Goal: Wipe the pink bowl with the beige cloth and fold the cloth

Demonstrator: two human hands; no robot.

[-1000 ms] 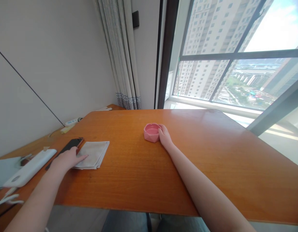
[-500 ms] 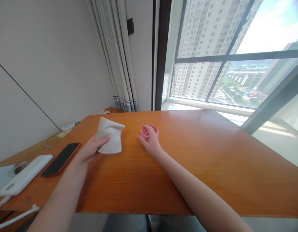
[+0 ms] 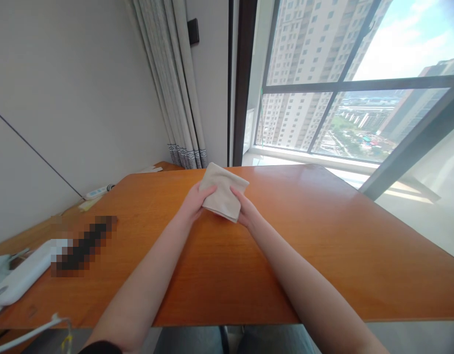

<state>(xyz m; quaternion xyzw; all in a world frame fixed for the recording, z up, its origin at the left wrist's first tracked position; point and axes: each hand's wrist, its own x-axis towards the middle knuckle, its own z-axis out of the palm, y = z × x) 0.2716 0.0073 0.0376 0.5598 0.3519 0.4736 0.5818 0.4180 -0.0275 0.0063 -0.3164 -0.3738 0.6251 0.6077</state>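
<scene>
- Over the middle of the far half of the table (image 3: 323, 246), the left hand (image 3: 193, 202) grips the left edge of a folded pale cloth (image 3: 223, 196), its fingers wrapped around the fabric and mostly hidden behind it.
- The right hand (image 3: 246, 212) meets the cloth from the other side, its fingers curled against the lower right edge; what else it may hold cannot be made out, because the cloth covers the space between the 2 hands.
- The cloth is raised off the wood, tilted, its top corner pointing toward the window (image 3: 341, 83).
- Both bare forearms run down to the bottom edge, where they are cut off; a dark sleeve edge shows at the lower left.
- Well apart to the left, a dark flat object (image 3: 83, 244) lies on the table's side part, pixelated so that its detail is lost.
- Just beside it lies a white oblong case (image 3: 22, 273), partly cut by the left edge.
- A white cable (image 3: 28, 332) curves along the bottom left corner, its ends out of view.
- Farther back, near the wall, a white power strip (image 3: 96, 191) sits small and hard to read.
- Grey curtains (image 3: 171, 78) hang behind the table's far corner, their tops cut off.
</scene>
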